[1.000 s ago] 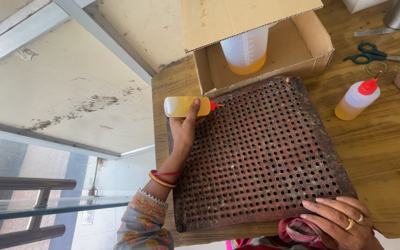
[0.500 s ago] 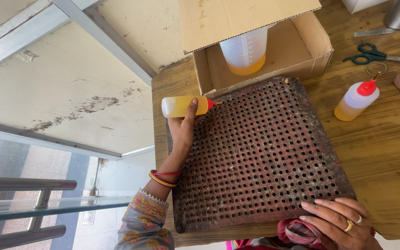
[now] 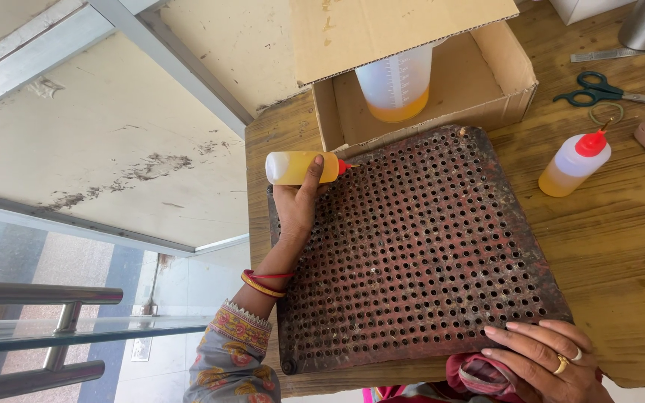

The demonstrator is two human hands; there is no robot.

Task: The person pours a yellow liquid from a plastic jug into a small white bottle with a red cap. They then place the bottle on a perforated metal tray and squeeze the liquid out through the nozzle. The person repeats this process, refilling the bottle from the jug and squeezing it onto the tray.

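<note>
Squeeze bottle (image 3: 300, 167) of yellow liquid gripped by left hand (image 3: 295, 205), right hand (image 3: 550, 360) flat on perforated rusty sheet (image 3: 412, 246), open cardboard box (image 3: 479, 82) behind.

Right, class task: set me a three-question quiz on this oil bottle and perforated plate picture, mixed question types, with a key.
1. True or false: the left hand holds the squeeze bottle upright.
2. Where does the right hand rest? A on the scissors; B on the perforated metal plate, near edge; C in the cardboard box.
3. What colour is the cap of the second bottle?

Key: 1 false, it lies sideways. 2 B. 3 red.
</note>
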